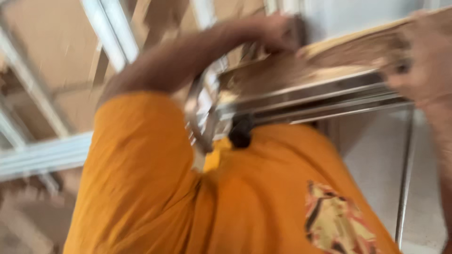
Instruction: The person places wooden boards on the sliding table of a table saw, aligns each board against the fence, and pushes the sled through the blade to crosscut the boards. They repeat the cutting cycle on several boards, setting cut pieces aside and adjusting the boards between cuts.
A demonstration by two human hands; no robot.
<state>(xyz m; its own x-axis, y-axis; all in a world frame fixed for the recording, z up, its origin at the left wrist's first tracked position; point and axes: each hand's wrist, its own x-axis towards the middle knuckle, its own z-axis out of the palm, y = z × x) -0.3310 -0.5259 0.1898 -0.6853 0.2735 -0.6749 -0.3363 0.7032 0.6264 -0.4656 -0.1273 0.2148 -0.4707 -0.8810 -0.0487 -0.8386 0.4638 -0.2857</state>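
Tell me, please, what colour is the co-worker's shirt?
Orange, with a patterned patch; the shirt shows in the head view.

own body | right hand showing bare at 2 o'clock, motion-blurred | forearm trailing bare toward 4 o'clock along the frame edge

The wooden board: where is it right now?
In the head view, the wooden board lies upper right on a metal rail, above a co-worker's orange shirt, with a hand gripping its right end.

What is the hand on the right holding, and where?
The right hand seems to grip the wooden board by its right end, above the metal rail; blur hides the fingers.
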